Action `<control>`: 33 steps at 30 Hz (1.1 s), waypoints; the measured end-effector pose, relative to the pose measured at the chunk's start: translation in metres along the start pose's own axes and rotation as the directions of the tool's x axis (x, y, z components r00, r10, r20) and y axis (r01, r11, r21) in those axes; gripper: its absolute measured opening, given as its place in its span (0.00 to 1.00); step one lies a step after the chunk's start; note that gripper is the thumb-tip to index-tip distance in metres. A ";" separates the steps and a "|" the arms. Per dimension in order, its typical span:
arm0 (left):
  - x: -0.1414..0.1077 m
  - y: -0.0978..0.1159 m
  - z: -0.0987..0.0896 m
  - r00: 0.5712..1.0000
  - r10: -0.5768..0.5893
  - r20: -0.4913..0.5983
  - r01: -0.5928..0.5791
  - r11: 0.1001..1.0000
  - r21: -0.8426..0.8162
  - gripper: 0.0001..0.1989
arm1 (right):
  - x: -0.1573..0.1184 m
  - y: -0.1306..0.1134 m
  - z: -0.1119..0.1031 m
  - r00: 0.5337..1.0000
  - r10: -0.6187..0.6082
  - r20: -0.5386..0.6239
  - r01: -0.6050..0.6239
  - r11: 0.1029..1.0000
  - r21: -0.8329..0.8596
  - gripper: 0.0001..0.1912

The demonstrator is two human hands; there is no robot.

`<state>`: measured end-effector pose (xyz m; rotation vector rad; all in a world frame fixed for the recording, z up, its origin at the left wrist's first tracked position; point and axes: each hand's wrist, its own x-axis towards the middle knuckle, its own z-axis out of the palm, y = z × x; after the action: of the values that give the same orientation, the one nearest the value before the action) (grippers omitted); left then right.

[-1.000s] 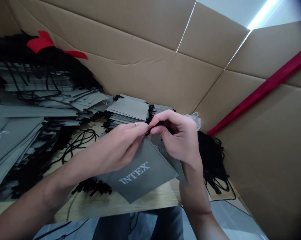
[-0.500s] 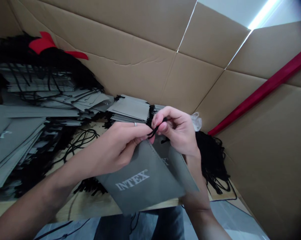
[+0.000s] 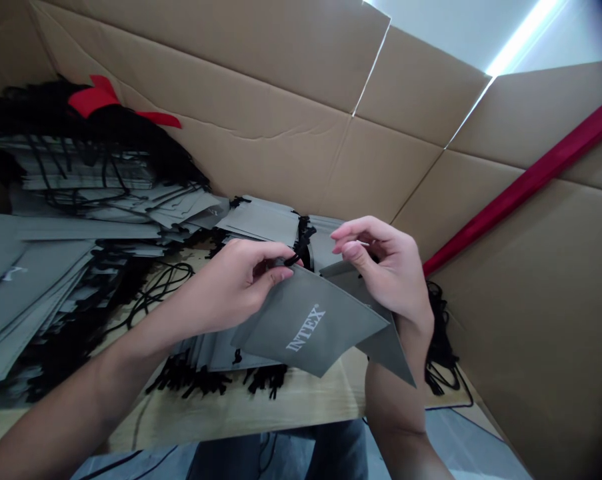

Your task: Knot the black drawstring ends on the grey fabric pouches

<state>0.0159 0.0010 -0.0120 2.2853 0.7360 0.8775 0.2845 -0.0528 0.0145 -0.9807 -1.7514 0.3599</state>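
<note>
A grey flat pouch (image 3: 305, 327) with white INTEX lettering hangs tilted from my left hand (image 3: 241, 283). The thumb and index finger of that hand pinch it at its top corner, where a black cord (image 3: 305, 241) stands up in a loop or knot. My right hand (image 3: 388, 267) is apart from the cord, its fingers curled. From under its palm hangs a second grey pouch (image 3: 393, 353); the lower fingers that hold it are mostly hidden. A thin pale sliver (image 3: 361, 243) shows by the right thumb tip, too small to name.
Stacked grey pouches (image 3: 55, 273) with black cord ends fill the left. Black cords (image 3: 135, 133) with a red strip (image 3: 95, 97) lie on top. Another pouch stack (image 3: 261, 220) stands behind my hands. Cardboard walls (image 3: 281, 100) enclose the wooden table (image 3: 221, 417). More cords (image 3: 441, 333) lie right.
My right hand has let go of the black cord and moved right and slightly away. My left hand still pinches the pouch, which has swung up and to the right.
</note>
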 end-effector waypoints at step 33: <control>0.041 -0.045 -0.033 0.586 -0.456 -0.670 -0.072 0.794 -0.603 0.11 | -0.011 -0.010 0.016 0.933 -0.076 0.352 0.205 0.915 -0.346 0.13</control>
<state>0.0050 0.0691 -0.0053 1.1438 0.8987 1.7636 0.2673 -0.0641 0.0080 -1.0996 -2.2462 0.0923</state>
